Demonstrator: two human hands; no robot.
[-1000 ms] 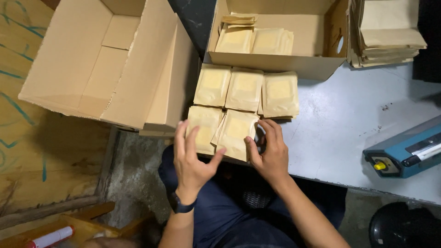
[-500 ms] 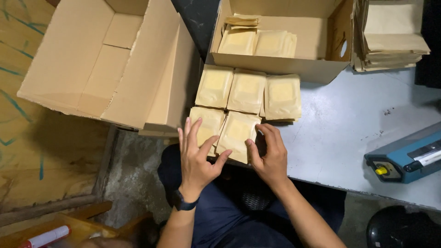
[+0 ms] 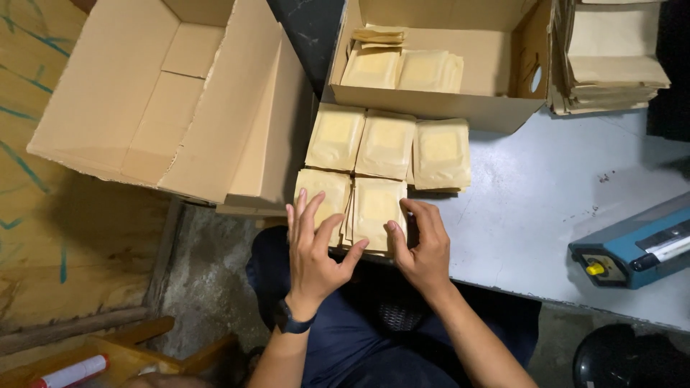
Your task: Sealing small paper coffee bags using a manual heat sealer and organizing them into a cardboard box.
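Head view, looking straight down, and far left a big empty cardboard box leans open over the floor, with a wooden frame down in the corner. Moving in, the left hand wears a dark wristband; its grip is apart, fingers spread and lying flat on the near-left stack of tan pouches, thumb reaching toward the neighbouring stack. That near-right stack of pouches sits at the front edge of the grey surface, and the right hand is on it: fingers curled over its right edge, thumb pressing its front, so the grip is closed on that stack from the side. Just behind, three more pouch stacks lie in a row, touching one another. Behind those stands a second open box with more pouches inside. Further right, a pile of flat paper bags sits at the back, and a blue heat sealer lies near the surface's front edge.
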